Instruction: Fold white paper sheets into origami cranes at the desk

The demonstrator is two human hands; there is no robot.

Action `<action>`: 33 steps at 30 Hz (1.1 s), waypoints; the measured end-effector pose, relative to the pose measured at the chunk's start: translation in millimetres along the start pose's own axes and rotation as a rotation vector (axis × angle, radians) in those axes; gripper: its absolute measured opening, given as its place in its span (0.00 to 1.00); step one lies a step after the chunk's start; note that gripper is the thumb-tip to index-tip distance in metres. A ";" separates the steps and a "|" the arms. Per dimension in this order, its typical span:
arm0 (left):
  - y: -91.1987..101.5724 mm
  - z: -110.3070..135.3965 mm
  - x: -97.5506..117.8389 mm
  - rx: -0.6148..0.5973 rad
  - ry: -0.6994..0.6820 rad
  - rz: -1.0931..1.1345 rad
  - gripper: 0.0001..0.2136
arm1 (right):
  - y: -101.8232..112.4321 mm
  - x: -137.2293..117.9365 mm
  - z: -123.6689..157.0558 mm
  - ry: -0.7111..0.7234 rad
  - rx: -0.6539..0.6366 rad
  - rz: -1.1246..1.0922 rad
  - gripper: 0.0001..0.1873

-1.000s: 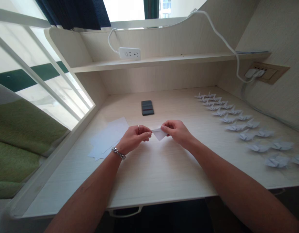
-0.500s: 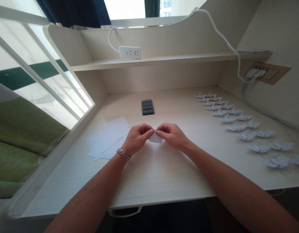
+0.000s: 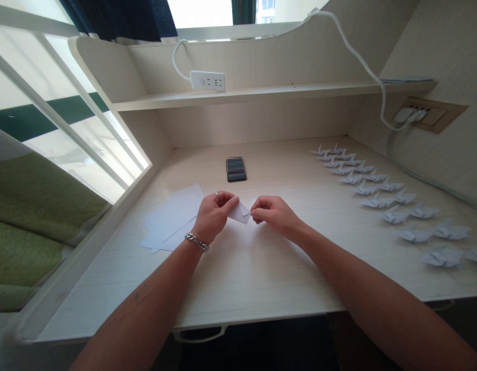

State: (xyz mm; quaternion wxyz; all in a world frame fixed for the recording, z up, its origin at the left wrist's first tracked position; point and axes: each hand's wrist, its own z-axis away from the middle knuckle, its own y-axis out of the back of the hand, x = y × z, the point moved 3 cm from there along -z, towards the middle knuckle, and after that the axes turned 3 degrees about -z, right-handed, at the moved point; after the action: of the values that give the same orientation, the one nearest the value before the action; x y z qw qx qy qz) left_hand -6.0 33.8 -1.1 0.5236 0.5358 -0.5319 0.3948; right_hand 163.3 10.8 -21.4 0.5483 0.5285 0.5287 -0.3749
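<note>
A small folded piece of white paper (image 3: 240, 212) is held above the middle of the desk. My left hand (image 3: 215, 214) grips its left part between thumb and fingers. At the paper's right corner, my right hand (image 3: 271, 211) pinches with thumb and forefinger closed on the tip. A crease and a folded flap show on the paper's face. Loose white sheets (image 3: 172, 216) lie overlapping on the desk, left of and partly behind my left hand. Over on the right stand several folded paper cranes (image 3: 393, 214), lined up in two rows.
Behind my hands lies a dark, blurred-out flat object (image 3: 236, 169). The shelf (image 3: 261, 95) above the desk (image 3: 261, 288) carries a white power strip (image 3: 208, 81). A white cable (image 3: 358, 56) runs down to the wall socket (image 3: 429, 114). Railings border the left side.
My left hand has shifted left and slightly up with the paper, which is turned so more of its folded face shows. My right hand now pinches its right corner, farther from the left hand.
</note>
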 end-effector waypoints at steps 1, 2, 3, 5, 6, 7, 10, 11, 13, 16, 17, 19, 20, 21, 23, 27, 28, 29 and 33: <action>4.2 -1.9 -0.5 0.035 0.009 0.033 0.12 | -0.1 0.9 0.1 -0.012 -0.017 0.000 0.03; 8.5 -3.5 -0.8 0.068 0.015 0.064 0.12 | 0.0 1.1 0.2 -0.022 -0.026 -0.003 0.03; 12.2 -4.8 -0.9 0.091 0.021 0.088 0.12 | 0.1 0.8 0.4 -0.032 -0.027 -0.014 0.03; 16.4 -5.8 -1.2 0.098 0.032 0.108 0.13 | 0.5 -1.3 1.0 -0.048 -0.001 -0.054 0.04; 16.6 -5.7 -1.2 0.088 0.034 0.101 0.13 | 0.5 -2.4 1.3 -0.057 0.016 -0.079 0.06; 15.7 -5.1 -1.1 0.072 0.032 0.085 0.13 | 0.3 -3.5 1.5 -0.063 0.027 -0.100 0.08; 8.5 -2.2 -0.5 0.009 0.015 0.018 0.14 | -2.5 -4.5 2.1 -0.055 0.001 -0.112 0.13; 5.8 -1.0 -0.3 -0.010 0.011 0.004 0.14 | -3.7 -4.1 2.2 -0.042 -0.020 -0.097 0.13; 1.7 1.3 0.3 -0.028 0.010 -0.001 0.14 | -5.4 -2.5 2.1 -0.017 -0.050 -0.050 0.12; -2.0 4.8 1.1 -0.033 0.043 0.070 0.15 | -4.7 -0.5 1.8 0.005 -0.028 0.001 0.13; -3.4 6.1 1.4 -0.045 0.058 0.097 0.15 | -3.8 -0.6 1.8 0.011 -0.005 0.003 0.13; -6.8 8.3 2.6 -0.092 0.072 0.114 0.18 | -1.9 -1.6 1.9 0.024 0.040 -0.004 0.13; -8.5 9.2 3.2 -0.114 0.068 0.104 0.19 | -1.2 -2.3 2.0 0.028 0.056 -0.009 0.13; -9.8 9.8 3.8 -0.129 0.059 0.090 0.19 | -0.7 -2.8 2.1 0.028 0.060 -0.011 0.13; -10.9 10.3 4.1 -0.125 0.048 0.086 0.18 | -0.5 -3.1 2.1 0.019 0.041 -0.004 0.13; -9.9 10.6 3.3 -0.090 0.069 0.113 0.19 | 0.5 -1.7 1.4 -0.023 -0.021 -0.009 0.10; -10.1 11.0 3.7 -0.102 0.072 0.103 0.19 | 1.6 -1.5 1.0 -0.029 -0.014 -0.040 0.10; -10.5 11.5 4.4 -0.123 0.074 0.084 0.19 | 3.1 -1.4 0.6 -0.031 0.002 -0.086 0.10; -12.4 13.6 7.8 -0.177 0.086 0.007 0.18 | 7.1 -2.6 -0.9 -0.025 0.063 -0.264 0.14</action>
State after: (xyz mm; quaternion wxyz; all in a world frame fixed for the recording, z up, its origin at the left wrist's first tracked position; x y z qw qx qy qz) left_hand 5.4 17.8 2.9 0.5899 0.4679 -0.5438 0.3707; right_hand 169.6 12.4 -17.5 0.4840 0.4666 0.5748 -0.4665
